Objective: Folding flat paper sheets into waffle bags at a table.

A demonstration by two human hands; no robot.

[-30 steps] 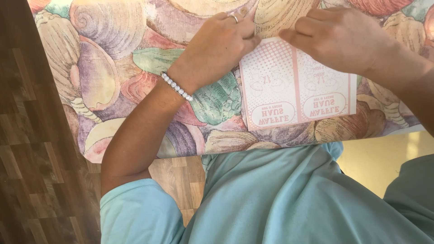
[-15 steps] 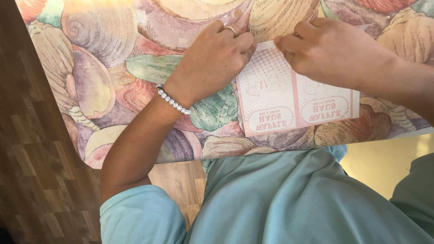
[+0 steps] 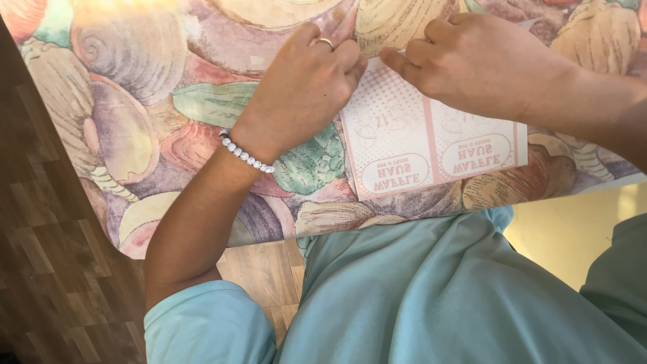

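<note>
Left hand (image 3: 303,87) and right hand (image 3: 472,64) pinch far edge of flat pink-and-white printed paper sheet (image 3: 431,145), fingertips nearly touching, fingers narrow. Step: fold or crease, judged. Next calls for steady pinch, aligned edges.

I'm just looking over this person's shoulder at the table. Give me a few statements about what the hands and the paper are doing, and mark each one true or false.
1. Both hands rest on the far edge of the pink-and-white printed paper. True.
2. The left hand wears a ring and a white bead bracelet on its wrist. True.
3. The paper lies on a bare wooden tabletop. False: it lies on a tablecloth with a pastel shell pattern.
4. The right hand holds a pen. False: its fingers only pinch the paper.
5. The person wears a red shirt. False: the shirt is light blue.
</note>
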